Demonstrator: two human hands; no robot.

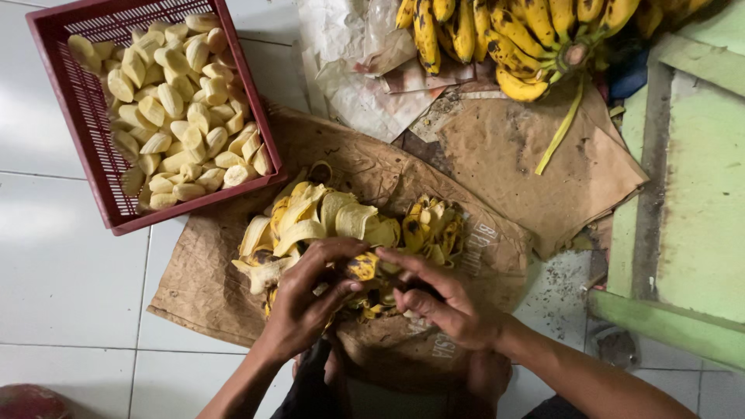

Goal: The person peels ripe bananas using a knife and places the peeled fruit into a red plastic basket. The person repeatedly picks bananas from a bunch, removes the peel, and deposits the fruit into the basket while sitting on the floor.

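Hands came first on my feed: left hand [304, 299] had its fingers curled tight on a spotted yellow banana [363, 267], and right hand [438, 299] pinched that same fruit from the other side, just above the peel pile [341, 225]. I saw all of it sitting on brown paper [202, 287] spread over the white tiled floor [62, 233]. Far left stood a red crate [93, 132] holding peeled bananas [182, 109]; top right lay an unpeeled bunch [520, 39], beside a green frame [698, 194].
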